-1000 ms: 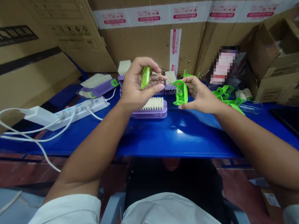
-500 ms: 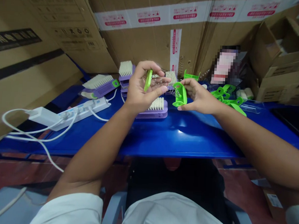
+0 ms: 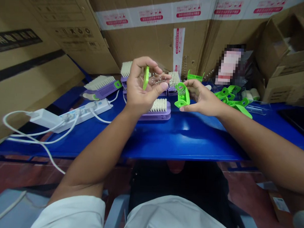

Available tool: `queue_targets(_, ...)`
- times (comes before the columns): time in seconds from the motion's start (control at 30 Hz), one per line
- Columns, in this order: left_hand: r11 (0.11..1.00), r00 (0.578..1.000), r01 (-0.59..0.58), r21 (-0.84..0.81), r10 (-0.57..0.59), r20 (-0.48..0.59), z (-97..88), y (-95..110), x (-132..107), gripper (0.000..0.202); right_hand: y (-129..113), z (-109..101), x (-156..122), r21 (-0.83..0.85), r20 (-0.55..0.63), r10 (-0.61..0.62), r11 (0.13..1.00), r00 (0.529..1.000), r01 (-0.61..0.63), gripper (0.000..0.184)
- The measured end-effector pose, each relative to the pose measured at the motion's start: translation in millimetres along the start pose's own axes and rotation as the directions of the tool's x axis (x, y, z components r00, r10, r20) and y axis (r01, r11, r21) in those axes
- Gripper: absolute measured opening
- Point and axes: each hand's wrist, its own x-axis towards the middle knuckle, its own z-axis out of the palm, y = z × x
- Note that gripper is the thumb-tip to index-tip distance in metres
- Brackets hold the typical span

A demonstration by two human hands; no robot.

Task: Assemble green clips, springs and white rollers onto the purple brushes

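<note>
My left hand [image 3: 140, 88] is raised over the brushes, its fingers curled round a flat green plastic piece [image 3: 146, 78] seen edge-on. Thin shiny metal coils [image 3: 157, 79], which look like springs, lie across the same fingers. To its right, my right hand [image 3: 202, 99] grips a U-shaped green plastic part [image 3: 183, 96] between thumb and fingers. Coiled metal shows inside that part's opening. Below and behind my left hand sits a purple brush [image 3: 155, 116] with cream bristles facing up, partly hidden by the hand.
More purple brushes [image 3: 99, 85] stand along the back of the blue table [image 3: 186, 143]. Several green parts [image 3: 230, 96] lie at the right, near cardboard boxes [image 3: 284, 66]. A white power strip [image 3: 83, 113] with cables lies left. Large cartons [image 3: 151, 35] form the back wall.
My left hand has moved slightly left and up with the green piece and coils, away from the right hand. The coil near the U-shaped part now sits more inside it.
</note>
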Motion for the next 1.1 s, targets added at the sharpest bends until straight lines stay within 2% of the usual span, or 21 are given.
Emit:
queue_targets(0.1,1.000,1.000,-0.022,0.005,0.022,0.008,-2.3,3.7,1.1,0.071,0.0,0.6,0.1,-0.009,-0.004,-0.002,1.000,1.000,0.002,0.094)
queue_targets(0.37,0.999,0.999,0.038,-0.001,-0.038,0.026,-8.3,7.5,4.8,0.074,-3.5,1.8,0.3,-0.015,-0.002,-0.002,1.000,1.000,0.002,0.092)
queue_targets(0.53,1.000,1.000,0.002,0.028,-0.003,0.029,-13.2,7.1,5.2,0.071,-4.5,1.1,0.4,-0.012,-0.004,-0.008,1.000,1.000,0.008,0.093)
queue_targets(0.83,0.995,0.988,0.085,0.049,-0.091,0.122,1.0,5.3,-6.1,0.070,-5.1,1.3,0.3,0.010,-0.003,-0.009,1.000,1.000,0.009,0.093)
queue_targets(0.9,0.990,0.978,0.108,0.089,-0.121,0.167,-0.4,6.4,-6.0,0.086,-4.3,1.8,0.8,0.027,0.013,0.013,1.000,1.000,-0.014,0.092)
queue_targets(0.97,0.984,0.969,0.115,0.138,-0.142,0.201,-8.4,4.1,-3.9,0.114,-3.8,1.1,1.4,0.054,0.023,0.042,0.998,0.999,-0.043,0.092)
queue_targets(1.03,0.977,0.964,0.120,0.175,-0.157,0.217,-23.7,-1.8,-0.4,0.142,-3.6,-2.1,2.0,0.085,0.011,0.063,0.994,0.998,-0.064,0.092)
queue_targets(1.1,0.970,0.952,0.133,0.203,-0.182,0.245,-44.0,-6.7,4.2,0.158,-2.9,-7.8,2.7,0.107,-0.013,0.087,0.991,0.996,-0.085,0.092)
